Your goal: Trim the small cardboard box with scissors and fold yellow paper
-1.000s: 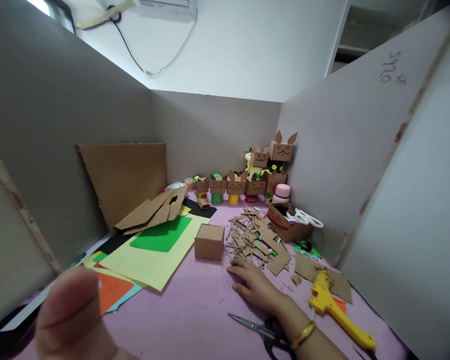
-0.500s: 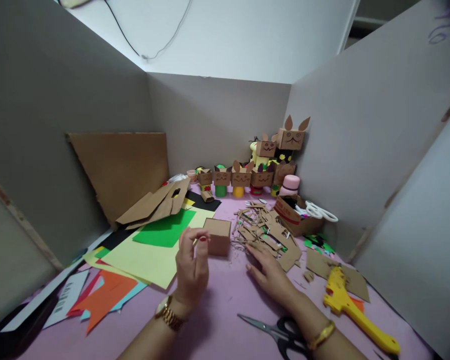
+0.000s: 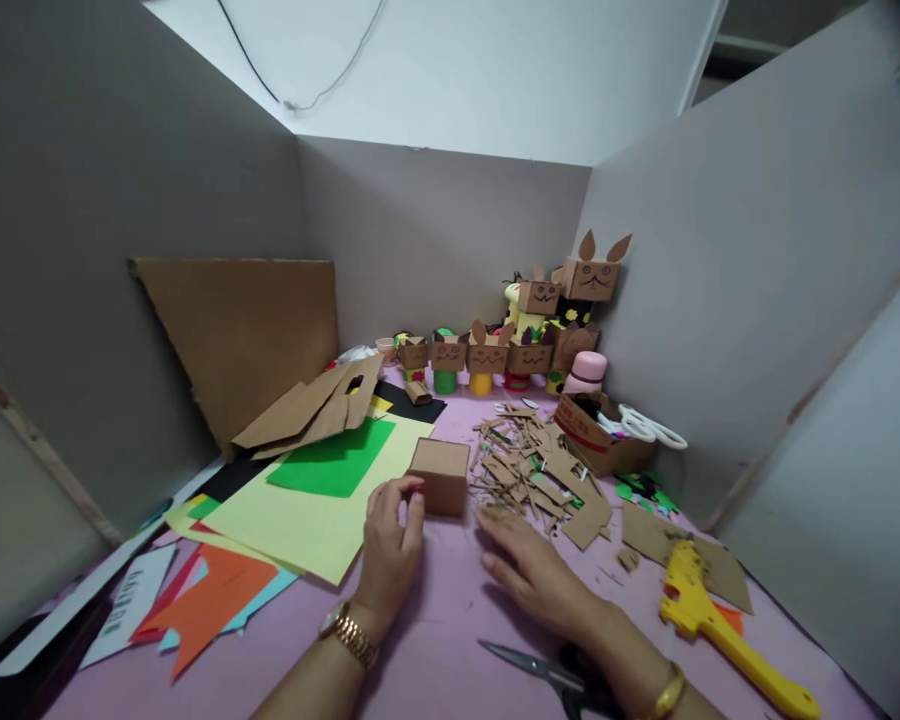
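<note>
My left hand [image 3: 391, 545] rests on the pink table just in front of a small brown cardboard cube [image 3: 440, 476]. Its fingers are curled, thumb and forefinger pinched near the cube's lower left corner; whether they hold anything is too small to see. My right hand [image 3: 534, 575] lies flat and open on the table to the right of the cube, fingertips at the edge of a heap of cardboard scraps [image 3: 541, 470]. A gold watch is on the left wrist and a gold bangle on the right.
Coloured paper sheets [image 3: 300, 500] lie at left under folded cardboard [image 3: 311, 410]. Black-handled scissors [image 3: 547, 675] sit near my right wrist, a yellow glue gun [image 3: 720, 630] at right. A row of cardboard box figures [image 3: 495, 350] and a small open box [image 3: 600, 435] stand at the back. Grey partitions surround the table.
My left hand came in from close to the camera, moved forward and lowered onto the table beside the cube. The right hand shifted slightly. The view tilted down.
</note>
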`<action>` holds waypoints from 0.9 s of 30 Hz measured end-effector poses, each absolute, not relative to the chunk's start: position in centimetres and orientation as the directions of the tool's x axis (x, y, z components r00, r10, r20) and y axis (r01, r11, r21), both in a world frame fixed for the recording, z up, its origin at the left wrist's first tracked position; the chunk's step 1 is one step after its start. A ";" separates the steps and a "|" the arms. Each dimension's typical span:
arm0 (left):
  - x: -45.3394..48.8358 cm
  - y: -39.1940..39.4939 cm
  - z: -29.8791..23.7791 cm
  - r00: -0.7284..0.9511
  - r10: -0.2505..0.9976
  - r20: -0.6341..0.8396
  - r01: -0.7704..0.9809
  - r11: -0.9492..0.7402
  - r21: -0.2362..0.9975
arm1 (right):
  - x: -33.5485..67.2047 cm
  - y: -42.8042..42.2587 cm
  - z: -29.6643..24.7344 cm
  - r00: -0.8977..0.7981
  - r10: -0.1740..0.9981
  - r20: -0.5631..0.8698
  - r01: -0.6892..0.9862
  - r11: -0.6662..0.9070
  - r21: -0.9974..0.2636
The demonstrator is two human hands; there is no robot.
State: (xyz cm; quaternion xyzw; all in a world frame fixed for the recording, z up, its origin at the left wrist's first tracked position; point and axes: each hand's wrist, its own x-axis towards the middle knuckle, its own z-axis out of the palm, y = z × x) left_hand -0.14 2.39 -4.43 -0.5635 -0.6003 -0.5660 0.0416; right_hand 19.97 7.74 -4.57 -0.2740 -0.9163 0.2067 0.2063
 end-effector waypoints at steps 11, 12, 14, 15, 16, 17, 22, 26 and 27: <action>-1.2 2.9 -5.2 -0.433 0.626 0.648 0.676 -0.250 0.693 | 20.6 8.5 -4.9 -0.464 0.760 0.455 0.467 0.646 -0.604; -1.3 3.0 -5.3 -0.445 0.618 0.648 0.673 -0.247 0.697 | 20.5 8.4 -4.9 -0.471 0.756 0.455 0.471 0.651 -0.595; -1.4 3.2 -5.4 -0.460 0.609 0.646 0.670 -0.239 0.703 | 20.3 8.1 -5.0 -0.479 0.754 0.450 0.483 0.654 -0.582; -1.5 3.2 -5.5 -0.462 0.613 0.641 0.668 -0.235 0.706 | 20.3 8.0 -5.1 -0.477 0.756 0.447 0.487 0.651 -0.582; -1.5 3.3 -5.6 -0.461 0.621 0.634 0.665 -0.231 0.710 | 20.2 8.0 -5.1 -0.473 0.759 0.447 0.488 0.648 -0.585; -1.5 3.3 -5.6 -0.457 0.634 0.624 0.660 -0.228 0.715 | 20.2 7.9 -5.2 -0.471 0.760 0.447 0.486 0.647 -0.587; -1.7 3.7 -6.0 -0.452 0.688 0.568 0.628 -0.206 0.750 | 20.1 8.0 -5.3 -0.477 0.761 0.439 0.432 0.639 -0.637; -1.8 3.8 -5.9 -0.461 0.707 0.536 0.610 -0.187 0.770 | 20.1 8.0 -5.3 -0.528 0.738 0.420 0.419 0.657 -0.627; -1.8 3.8 -5.8 -0.461 0.712 0.529 0.607 -0.182 0.774 | 20.1 8.0 -5.2 -0.542 0.730 0.417 0.419 0.665 -0.619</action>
